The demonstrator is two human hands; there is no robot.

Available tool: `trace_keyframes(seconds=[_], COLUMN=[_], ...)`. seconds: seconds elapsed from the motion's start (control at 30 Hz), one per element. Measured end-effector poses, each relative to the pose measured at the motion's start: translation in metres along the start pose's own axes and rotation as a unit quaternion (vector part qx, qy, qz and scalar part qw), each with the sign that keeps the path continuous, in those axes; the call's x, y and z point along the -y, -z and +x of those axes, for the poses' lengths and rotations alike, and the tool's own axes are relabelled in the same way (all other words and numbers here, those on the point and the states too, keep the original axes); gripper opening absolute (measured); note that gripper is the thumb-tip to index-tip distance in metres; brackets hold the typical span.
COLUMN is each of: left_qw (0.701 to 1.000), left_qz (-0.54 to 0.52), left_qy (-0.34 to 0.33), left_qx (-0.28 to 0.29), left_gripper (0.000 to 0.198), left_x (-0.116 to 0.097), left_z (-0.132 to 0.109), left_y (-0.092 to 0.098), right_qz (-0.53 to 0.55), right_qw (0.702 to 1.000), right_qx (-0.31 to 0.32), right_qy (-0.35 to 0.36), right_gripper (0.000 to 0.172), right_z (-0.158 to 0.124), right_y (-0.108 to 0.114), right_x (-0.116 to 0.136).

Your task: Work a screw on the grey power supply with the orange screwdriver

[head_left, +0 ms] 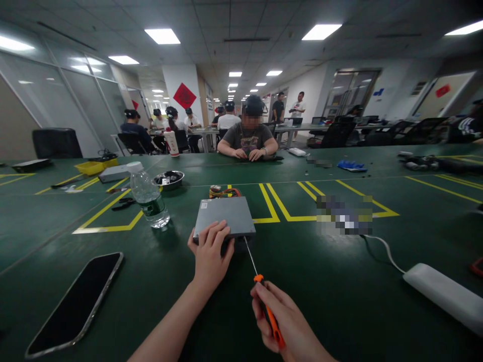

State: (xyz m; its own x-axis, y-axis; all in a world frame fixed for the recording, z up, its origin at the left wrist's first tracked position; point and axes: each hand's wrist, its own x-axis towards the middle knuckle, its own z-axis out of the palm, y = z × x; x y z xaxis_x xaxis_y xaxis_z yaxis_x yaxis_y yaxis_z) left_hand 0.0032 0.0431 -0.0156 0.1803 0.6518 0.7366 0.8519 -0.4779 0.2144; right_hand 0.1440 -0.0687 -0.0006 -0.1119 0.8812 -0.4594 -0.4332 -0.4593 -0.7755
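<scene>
A grey metal computer power supply (225,213) lies on the green table in front of me, its bundle of coloured cables (226,192) coming out at the far side. My left hand (212,244) grips its near left part, with fingers over the top and the thumb at the front face. In my right hand (277,314) is an orange and black screwdriver (270,318), held by the handle. Its long thin shaft points up and away, and the tip meets the near face of the power supply, right of my left thumb. Exactly what the tip touches is too small to tell.
A water bottle (150,198) stands left of the power supply, near a metal bowl (169,180) of small dark parts. A phone (77,304) lies front left. At right is a white power bank-like block (445,296) with a cable. A person (249,133) sits opposite.
</scene>
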Motion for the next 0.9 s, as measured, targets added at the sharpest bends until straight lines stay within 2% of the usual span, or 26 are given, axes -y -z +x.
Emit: trace_keyframes(seconds=[0.1,0.2,0.33,0.53,0.8,0.9], left_qw=[1.0,1.0,1.0,1.0,1.0,1.0], left_qz=[0.002,0.001,0.003,0.008,0.001,0.004], left_qy=[-0.001,0.0,-0.002,-0.009,-0.005,-0.005], left_qx=[-0.002,-0.003,-0.006,-0.015,-0.02,-0.02], left_gripper=[0.021,0.021,0.022,0.021,0.021,0.021], left_x=[0.001,0.001,0.002,0.0,-0.001,0.001], left_z=[0.0,-0.001,-0.002,0.0,0.001,0.0], left_y=[-0.001,-0.002,-0.004,-0.003,-0.004,-0.005], right_qz=[-0.033,-0.04,-0.049,-0.03,-0.017,0.004], right_qw=[0.999,0.998,0.998,0.998,1.0,1.0], right_qx=[0.035,0.035,0.035,0.05,0.018,0.016], right_qy=[-0.001,-0.021,-0.026,-0.016,-0.002,-0.007], right_gripper=[0.055,0.06,0.055,0.059,0.052,0.043], right_z=[0.005,0.013,0.019,0.014,0.012,0.009], right_y=[0.015,0.023,0.025,0.023,0.018,0.019], right_x=[-0.005,-0.013,-0.018,-0.007,-0.002,-0.003])
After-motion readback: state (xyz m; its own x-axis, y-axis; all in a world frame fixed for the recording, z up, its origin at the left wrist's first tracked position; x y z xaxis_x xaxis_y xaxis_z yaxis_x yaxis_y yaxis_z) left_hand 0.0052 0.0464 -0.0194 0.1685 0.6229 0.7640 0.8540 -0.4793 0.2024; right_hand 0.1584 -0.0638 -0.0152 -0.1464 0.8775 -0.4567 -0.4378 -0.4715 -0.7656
